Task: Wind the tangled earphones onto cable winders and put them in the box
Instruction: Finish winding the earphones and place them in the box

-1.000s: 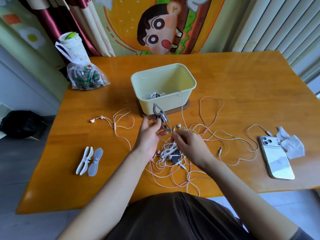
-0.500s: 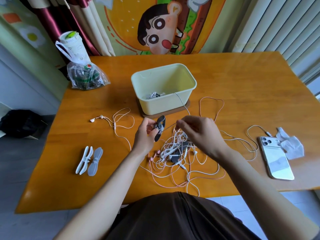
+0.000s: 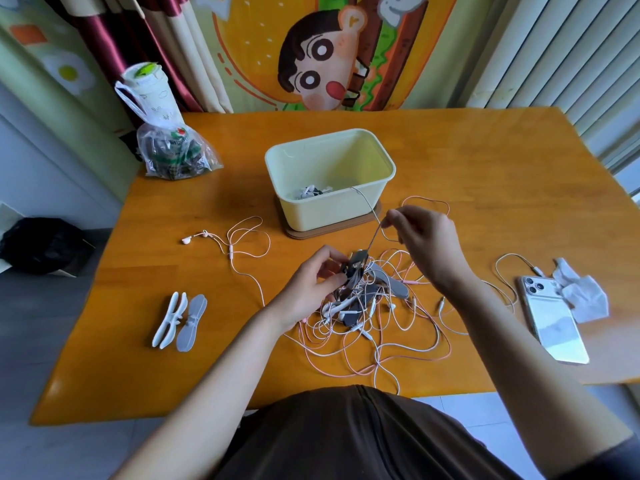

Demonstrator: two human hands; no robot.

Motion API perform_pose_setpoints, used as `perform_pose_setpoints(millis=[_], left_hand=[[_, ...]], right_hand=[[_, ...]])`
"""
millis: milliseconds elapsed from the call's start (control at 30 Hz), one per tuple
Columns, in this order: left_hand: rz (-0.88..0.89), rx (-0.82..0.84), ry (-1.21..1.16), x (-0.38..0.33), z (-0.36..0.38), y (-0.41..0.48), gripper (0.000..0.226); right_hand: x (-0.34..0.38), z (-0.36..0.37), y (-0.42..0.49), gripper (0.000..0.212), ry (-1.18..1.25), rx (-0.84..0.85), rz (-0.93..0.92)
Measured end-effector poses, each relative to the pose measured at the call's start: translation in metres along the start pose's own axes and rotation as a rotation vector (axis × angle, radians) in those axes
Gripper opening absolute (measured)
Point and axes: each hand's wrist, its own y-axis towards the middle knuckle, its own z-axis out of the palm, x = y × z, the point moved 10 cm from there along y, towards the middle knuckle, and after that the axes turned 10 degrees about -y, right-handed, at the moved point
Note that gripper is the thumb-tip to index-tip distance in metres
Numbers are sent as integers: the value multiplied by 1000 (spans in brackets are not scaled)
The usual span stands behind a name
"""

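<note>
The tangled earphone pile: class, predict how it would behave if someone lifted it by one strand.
The pile is probably floppy: its cables lie in loose curving loops on the table. It would likely rise as one clump, since pink and white strands cross repeatedly. It is probably light, as it looks to be mostly thin wire.

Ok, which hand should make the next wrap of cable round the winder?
The right hand: it pinches the grey cable, drawn taut up from the dark winder. The left hand grips that winder above the tangle, so it probably serves better as the anchor.
</note>
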Motion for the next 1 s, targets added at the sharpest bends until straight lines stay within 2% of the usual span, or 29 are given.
perform_pose_setpoints(millis=[100,200,367,633,733,767,833,900,1000], left_hand=[[4,104,-110,-7,16,-5,20],[12,122,-369,-19,22,-8,16],[28,-15,-710,-33,7,-3,22],[19,-318,-794,-9,-19,8,19],[10,-423,-702,1,-30,8,16],[18,-454,-604,2,-34,6,15],[70,-501,-257,-4,-42,3,15],[136,-493,16,-9,-40,2,16],[153,-504,197,-5,-44,3,15]], right_hand=[[-9,5,0,24,16,15,45],[-17,14,-4,24,35,58,85],[-19,42,-26,25,99,210,97],[-4,72,-47,31,117,298,76],[6,76,-51,29,95,315,24],[10,77,-52,28,84,317,-2],[17,80,-55,24,68,328,-47],[22,81,-56,22,38,344,-87],[23,76,-53,23,-35,347,-115]])
